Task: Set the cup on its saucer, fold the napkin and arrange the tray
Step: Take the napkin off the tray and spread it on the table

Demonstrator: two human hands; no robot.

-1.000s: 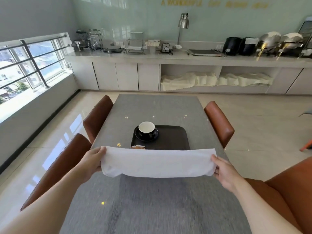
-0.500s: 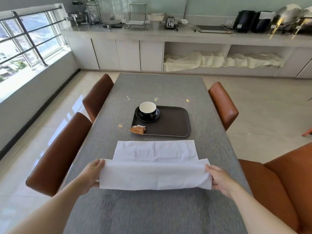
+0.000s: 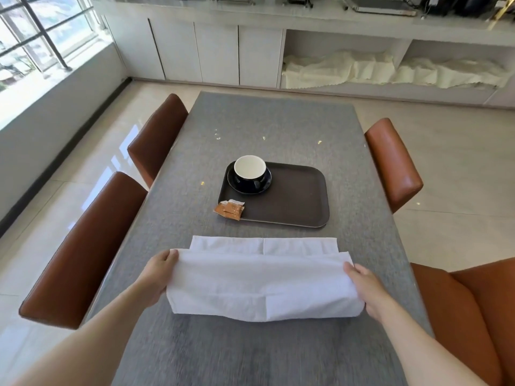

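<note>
Grey desk [image 3: 278, 121] fills mid-frame, brown chairs [image 3: 83, 246] at its sides. At lower centre, the left hand [image 3: 157, 274] and right hand [image 3: 365, 288] each grip an end of the white napkin [image 3: 262, 285], its fold partly raised; most fingers are hidden beneath the cloth. Above it, the dark tray [image 3: 295, 201] carries the cup [image 3: 250, 169] on its saucer [image 3: 267, 182]; a small brown packet [image 3: 229, 210], print unreadable, overlaps the tray's lower-left corner.

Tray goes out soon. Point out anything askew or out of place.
The sachets straddle the near-left rim of the tray, half off it. The cup sits squarely on its saucer. Nothing spilled.
</note>
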